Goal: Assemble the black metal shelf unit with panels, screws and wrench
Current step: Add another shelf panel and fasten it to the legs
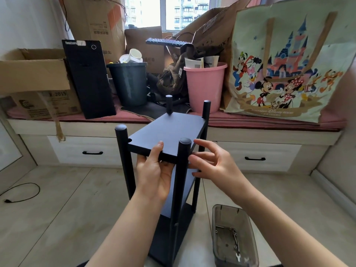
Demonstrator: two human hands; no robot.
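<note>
A black shelf unit stands upright on the floor before me, with several round posts and stacked panels. Its top panel (167, 132) sits between the posts. My left hand (154, 170) grips that panel's near edge, thumb on top and fingers underneath. The near right post (182, 170) rises between my hands. My right hand (210, 162) hovers just right of this post with fingers spread and slightly bent, holding nothing. A clear grey plastic tray (218, 216) on the floor at lower right holds loose screws (234, 237) and a small wrench (238, 258).
A low window bench with white drawers (90, 151) runs behind the shelf. On it stand cardboard boxes (34, 74), a black computer tower (88, 78), a dark bin (131, 83), a pink bin (205, 85) and a large printed bag (285, 64). A black cable (23, 193) lies on the floor at left.
</note>
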